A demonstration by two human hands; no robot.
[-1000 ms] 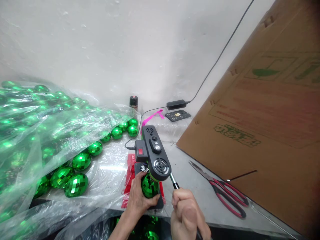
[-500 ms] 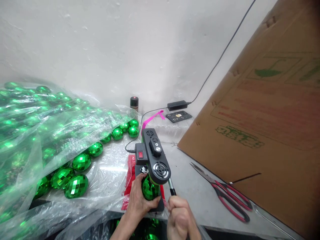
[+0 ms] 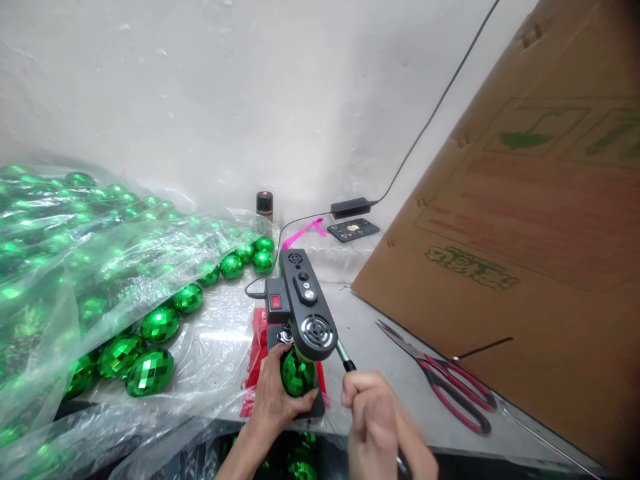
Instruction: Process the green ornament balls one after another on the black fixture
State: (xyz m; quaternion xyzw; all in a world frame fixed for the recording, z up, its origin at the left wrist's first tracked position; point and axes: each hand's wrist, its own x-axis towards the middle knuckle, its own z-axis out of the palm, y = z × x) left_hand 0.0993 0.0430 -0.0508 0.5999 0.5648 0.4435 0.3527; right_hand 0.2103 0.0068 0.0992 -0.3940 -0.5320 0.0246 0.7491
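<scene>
My right hand (image 3: 377, 417) has swung the lever (image 3: 344, 355) out to the right since half a second ago. That fist is closed round the lever's handle. My left hand (image 3: 277, 392) grips a green ball (image 3: 297, 375) beneath the machine's head (image 3: 316, 328); I can't quite tell whether the two touch. Other balls (image 3: 150, 372) lie to my left, scissors (image 3: 429, 360) to my right.

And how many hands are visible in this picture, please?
2. The left hand holds a shiny green ball under the head of the black device; the right hand grips its lever. No other hand shows.
</scene>
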